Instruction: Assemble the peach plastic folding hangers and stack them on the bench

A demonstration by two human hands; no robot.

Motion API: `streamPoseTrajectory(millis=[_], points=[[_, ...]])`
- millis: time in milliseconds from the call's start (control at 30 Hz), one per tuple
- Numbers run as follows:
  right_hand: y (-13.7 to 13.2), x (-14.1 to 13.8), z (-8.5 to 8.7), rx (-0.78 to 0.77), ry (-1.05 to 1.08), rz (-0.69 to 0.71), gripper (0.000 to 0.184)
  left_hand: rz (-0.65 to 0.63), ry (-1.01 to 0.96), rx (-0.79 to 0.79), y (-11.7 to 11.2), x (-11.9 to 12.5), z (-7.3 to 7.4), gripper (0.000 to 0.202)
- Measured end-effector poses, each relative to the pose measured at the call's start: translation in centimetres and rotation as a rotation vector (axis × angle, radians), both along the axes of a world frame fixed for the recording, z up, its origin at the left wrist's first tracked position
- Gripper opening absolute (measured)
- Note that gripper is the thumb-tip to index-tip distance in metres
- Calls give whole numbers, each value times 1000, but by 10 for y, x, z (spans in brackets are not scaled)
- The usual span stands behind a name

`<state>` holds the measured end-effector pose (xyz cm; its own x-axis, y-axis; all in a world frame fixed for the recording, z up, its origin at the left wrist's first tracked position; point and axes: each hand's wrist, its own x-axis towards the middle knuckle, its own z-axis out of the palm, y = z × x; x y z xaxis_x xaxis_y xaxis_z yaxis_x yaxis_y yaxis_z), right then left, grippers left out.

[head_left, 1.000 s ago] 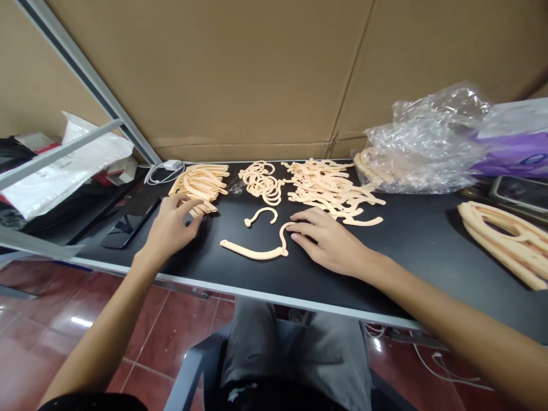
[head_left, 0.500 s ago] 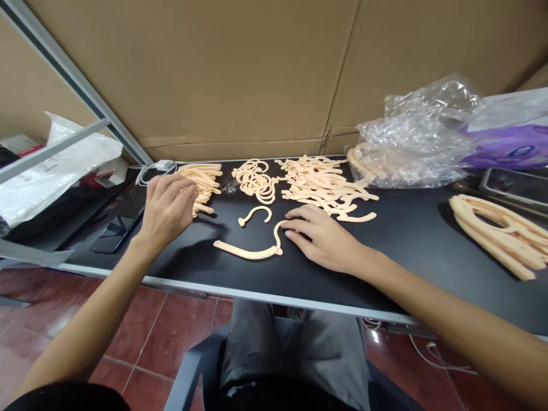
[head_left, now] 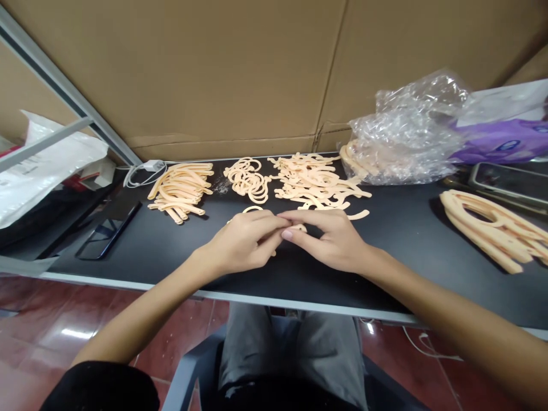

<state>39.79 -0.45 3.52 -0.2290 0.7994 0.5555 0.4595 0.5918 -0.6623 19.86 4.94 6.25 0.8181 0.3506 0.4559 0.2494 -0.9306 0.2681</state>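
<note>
My left hand (head_left: 240,242) and my right hand (head_left: 329,238) meet at the middle of the black table (head_left: 398,251), fingertips touching over a peach plastic hanger piece that they mostly hide; a bit of it (head_left: 299,228) shows between the fingers. A small hook piece (head_left: 252,209) peeks out just behind my left hand. Behind them lie a pile of curved arm pieces (head_left: 180,188), a pile of hooks (head_left: 247,179) and a pile of mixed pieces (head_left: 314,182).
A clear plastic bag (head_left: 402,140) holding more pieces sits at the back right, with assembled hangers (head_left: 496,228) at the right edge. A phone (head_left: 109,228) and a white charger cable (head_left: 143,171) lie at the left. Cardboard (head_left: 257,74) walls the back.
My left hand left the pile of arm pieces and came right to meet my right hand over the piece in the middle. The view shifted slightly to the right.
</note>
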Motion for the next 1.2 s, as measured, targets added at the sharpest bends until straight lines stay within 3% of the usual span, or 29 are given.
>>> streamPoseTrajectory(millis=[133,267,333,467,533,633,733,900,1033,1133,1200], points=[[3,2,3,-183,130,-31,28,-36,-36,-1,9,0,6,22],[11,11,1,-190,189,-140,25,106,98,92,30,-4,14,21],[16,17,2,-211,263,-187,23,159,100,-8,42,-8,15,20],[22,26,6,-223,322,-199,20,214,-97,-323,53,-15,7,19],[23,27,8,-152,207,-238,16,224,-150,-363,51,-15,1,18],[20,25,9,-58,-43,-246,13,158,-192,-276,42,-11,-7,13],[14,20,10,-148,-183,-126,15,57,-184,-220,32,-5,-11,9],[7,13,11,-277,-224,104,27,-64,-148,-270,24,-1,-14,10],[9,12,10,-328,-170,44,22,79,-95,-271,20,-8,-7,21],[9,11,10,-317,-145,-39,22,229,103,-234,13,-22,-2,28],[9,11,11,-304,-125,-67,21,247,255,-233,6,-31,-2,29]])
